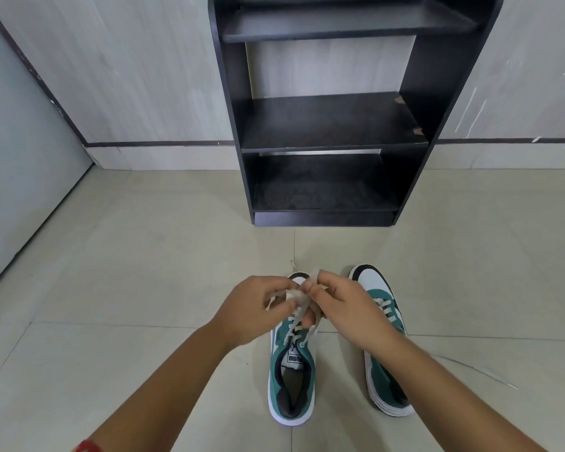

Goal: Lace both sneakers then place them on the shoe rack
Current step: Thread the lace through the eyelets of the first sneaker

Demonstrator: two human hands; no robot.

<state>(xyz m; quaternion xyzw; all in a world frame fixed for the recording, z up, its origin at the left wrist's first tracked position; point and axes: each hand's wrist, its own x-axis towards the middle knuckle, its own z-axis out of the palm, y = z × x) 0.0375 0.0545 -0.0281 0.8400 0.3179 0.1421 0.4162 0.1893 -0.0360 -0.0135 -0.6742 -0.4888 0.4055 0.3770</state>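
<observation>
Hands meet over the left-hand green-and-white sneaker (291, 383) on the tiled floor (144, 256): left hand (258, 308) and right hand (346, 308) each pinching a loop of its pale lace (302, 303), apparently tying the bow. Best to keep both loops taut and even, pulling outward. Its partner sneaker (384, 337) sits just beside, lace trailing. The black shoe rack (327, 125) stands ahead, shelves bare.
</observation>
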